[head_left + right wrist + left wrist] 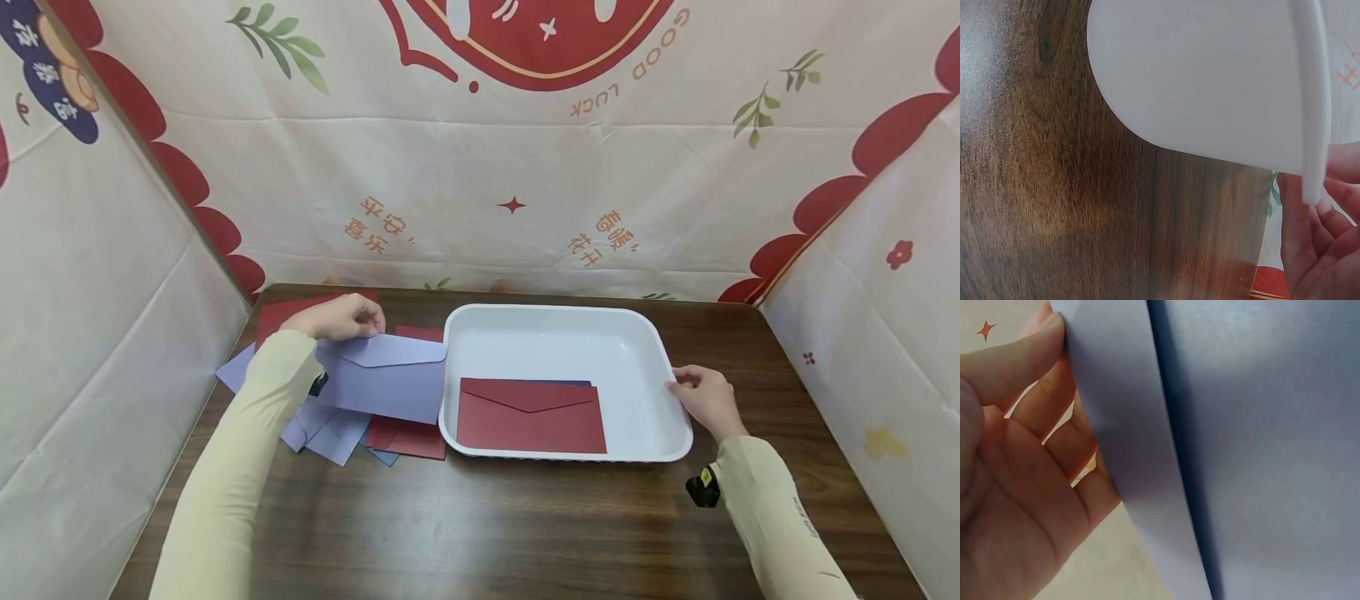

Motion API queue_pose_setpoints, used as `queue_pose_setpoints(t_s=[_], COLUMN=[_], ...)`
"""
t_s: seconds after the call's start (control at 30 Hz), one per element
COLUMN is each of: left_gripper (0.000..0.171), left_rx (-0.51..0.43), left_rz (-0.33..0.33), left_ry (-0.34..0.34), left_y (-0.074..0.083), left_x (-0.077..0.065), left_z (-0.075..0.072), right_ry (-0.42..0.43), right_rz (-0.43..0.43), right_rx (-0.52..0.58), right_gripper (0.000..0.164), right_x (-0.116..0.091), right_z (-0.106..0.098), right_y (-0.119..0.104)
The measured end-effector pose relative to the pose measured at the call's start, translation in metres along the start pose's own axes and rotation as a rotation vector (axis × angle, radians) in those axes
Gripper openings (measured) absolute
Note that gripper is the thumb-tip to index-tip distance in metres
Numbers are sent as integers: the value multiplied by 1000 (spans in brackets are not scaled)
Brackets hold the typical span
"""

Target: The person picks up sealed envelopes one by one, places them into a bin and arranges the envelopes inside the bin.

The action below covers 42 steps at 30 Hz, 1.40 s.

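"Lilac paper — how much of this envelope [393,379] can you see?"

"Left wrist view cuts it off. With the left sleeve [247,442], it also covers much of the pile [341,435], so I cannot count that."

"And the tray [555,337]?"

"White, with one red envelope [528,421] inside; behind it, only a thin blue edge [577,383] shows. The right hand [707,400] pinches the tray's right rim, fingertips partly hidden."

"Where is the lilac one, and how is it held?"

"Over the pile, its right end at the tray's left rim — touching or not, I cannot tell. The left hand [341,317] pinches its upper edge, thumb against finger. It looks smooth, with a shallow flap, dark shadow under."
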<state>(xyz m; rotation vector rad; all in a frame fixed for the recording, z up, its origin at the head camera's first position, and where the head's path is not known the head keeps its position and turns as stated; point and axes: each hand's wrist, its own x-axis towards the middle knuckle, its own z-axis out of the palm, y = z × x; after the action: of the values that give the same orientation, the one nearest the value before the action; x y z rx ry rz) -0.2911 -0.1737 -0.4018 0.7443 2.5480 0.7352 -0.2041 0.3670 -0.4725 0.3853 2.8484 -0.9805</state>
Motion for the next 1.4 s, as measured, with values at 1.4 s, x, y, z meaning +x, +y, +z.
queue_pose_setpoints(t_s=[1.4], left_gripper=[6], left_rx=[-40], left_rz=[173], left_ry=[-30], left_y=[79], left_x=[81], left_z=[33], right_ry=[12], right_rz=[5], right_rx=[7], right_gripper=[40], right_x=[-1], right_z=[1], right_y=[0])
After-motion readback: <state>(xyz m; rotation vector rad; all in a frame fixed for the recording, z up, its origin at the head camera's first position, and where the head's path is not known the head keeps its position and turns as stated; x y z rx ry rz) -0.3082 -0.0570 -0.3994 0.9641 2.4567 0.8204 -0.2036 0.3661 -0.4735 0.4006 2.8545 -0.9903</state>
